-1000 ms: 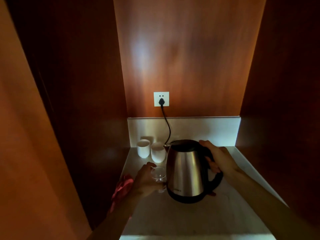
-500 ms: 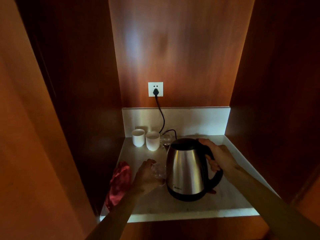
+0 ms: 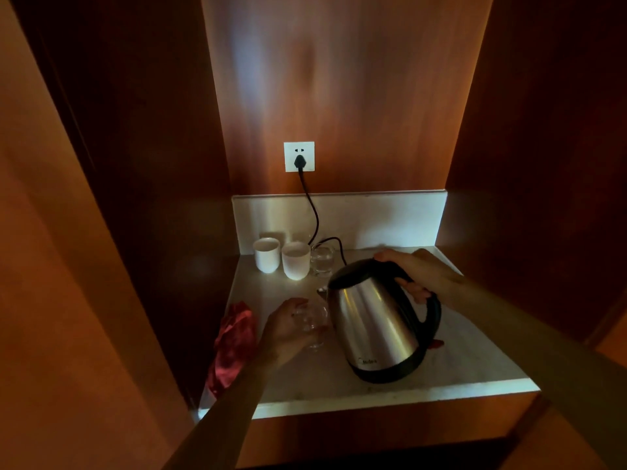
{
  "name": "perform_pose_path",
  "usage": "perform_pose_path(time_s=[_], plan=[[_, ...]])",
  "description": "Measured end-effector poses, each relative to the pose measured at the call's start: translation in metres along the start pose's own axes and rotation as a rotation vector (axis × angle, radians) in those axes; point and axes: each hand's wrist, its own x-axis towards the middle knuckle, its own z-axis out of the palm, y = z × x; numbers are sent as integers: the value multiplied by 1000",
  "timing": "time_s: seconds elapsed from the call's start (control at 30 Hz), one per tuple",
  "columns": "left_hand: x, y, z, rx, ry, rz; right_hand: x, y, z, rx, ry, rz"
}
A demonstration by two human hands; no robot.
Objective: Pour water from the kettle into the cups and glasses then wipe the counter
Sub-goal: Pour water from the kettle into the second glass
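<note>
A steel kettle with a black lid and handle tilts to the left over the pale counter. My right hand grips its handle. Its spout hangs just above a clear glass, which my left hand holds on the counter. At the back left stand two white cups and a second clear glass. A red cloth lies crumpled along the counter's left edge.
The counter sits in a narrow wooden niche with dark walls close on both sides. A black cord runs from a white wall socket down behind the cups. A small red thing shows behind the kettle's base.
The kettle has tipped left, its spout now over the glass in my left hand. The camera has pulled back, showing the counter's front edge and the second glass.
</note>
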Motion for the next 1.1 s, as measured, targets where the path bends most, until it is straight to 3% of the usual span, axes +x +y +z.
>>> perform_pose_path(time_s=[0.27, 0.8, 1.1], plan=[[-1, 0, 0, 129, -1, 90, 20, -21, 4, -289, -102, 78], [-3, -5, 1, 179, 62, 138, 49, -32, 15, -461, -144, 101], [-8, -1, 4, 88, 68, 133, 51, -44, 19, -575, -165, 81]])
